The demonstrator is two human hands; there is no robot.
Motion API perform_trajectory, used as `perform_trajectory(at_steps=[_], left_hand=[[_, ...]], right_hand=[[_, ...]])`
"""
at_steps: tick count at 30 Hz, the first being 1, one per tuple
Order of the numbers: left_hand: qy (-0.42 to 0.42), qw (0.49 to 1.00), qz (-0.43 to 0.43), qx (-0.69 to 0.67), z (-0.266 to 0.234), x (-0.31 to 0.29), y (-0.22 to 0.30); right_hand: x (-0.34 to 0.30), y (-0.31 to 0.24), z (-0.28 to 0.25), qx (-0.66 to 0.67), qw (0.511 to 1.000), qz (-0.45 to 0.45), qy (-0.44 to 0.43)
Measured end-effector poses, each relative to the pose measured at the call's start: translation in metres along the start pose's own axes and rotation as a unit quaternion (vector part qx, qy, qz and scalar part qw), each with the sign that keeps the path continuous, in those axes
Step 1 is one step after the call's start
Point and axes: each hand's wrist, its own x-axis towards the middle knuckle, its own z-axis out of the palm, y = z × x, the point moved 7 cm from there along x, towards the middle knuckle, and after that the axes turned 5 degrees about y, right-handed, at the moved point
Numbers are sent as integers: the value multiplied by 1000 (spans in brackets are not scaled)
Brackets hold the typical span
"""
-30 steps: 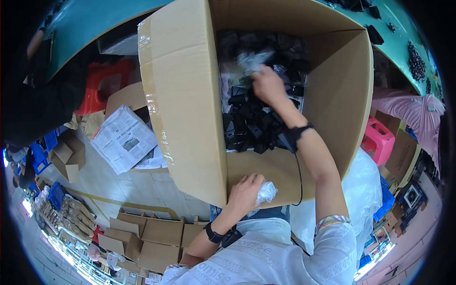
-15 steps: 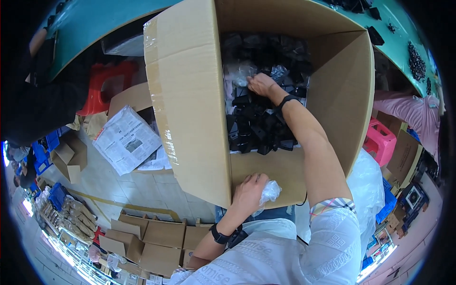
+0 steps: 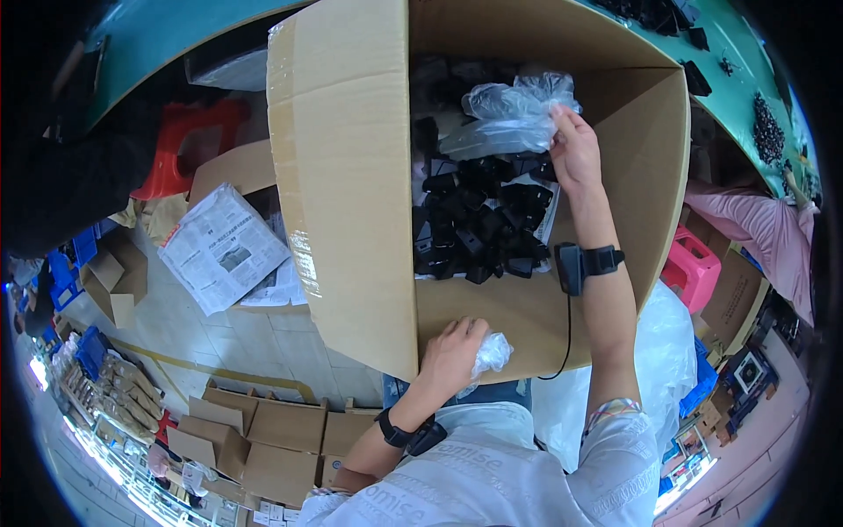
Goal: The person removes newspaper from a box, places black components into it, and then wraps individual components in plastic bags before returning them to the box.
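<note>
A large open cardboard box [image 3: 347, 176] stands in front of me. Inside lie many small black plastic parts [image 3: 479, 215], heaped together. My right hand [image 3: 575, 149] reaches into the box, its thumb and fingers pinching the edge of a clear plastic bag [image 3: 505, 114]. That bag spreads over the parts at the far side and covers some of them. At the near flap of the box, my left hand [image 3: 454, 356] is closed around a crumpled wad of clear plastic film [image 3: 493, 353], which bulges out beside the fingers.
Newspaper [image 3: 224, 250] lies on a carton to the left, near a red stool [image 3: 189, 145]. A pink stool [image 3: 691, 268] stands right of the box. Green tables [image 3: 738, 79] bear black parts. Cartons [image 3: 281, 435] are stacked at lower left. A person in pink sits at right.
My right hand has moved right and lifted a clear plastic bag from among the black parts, stretching it out. My left hand still holds the crumpled film at nearly the same place.
</note>
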Motion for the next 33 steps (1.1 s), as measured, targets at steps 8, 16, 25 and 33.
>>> perform_trajectory(at_steps=[8,16,25,33], left_hand=[[236,955,8,-177,-58,14,10],[224,963,72,-130,-63,50,27],[175,984,17,-29,-49,31,18],[159,981,60,-93,-14,5,16]], right_hand=[[-99,34,32,-185,975,89,-84],[-196,39,52,-166,851,345,-360],[-70,35,-30,-261,960,56,-86],[31,103,-62,-758,626,-174,56]])
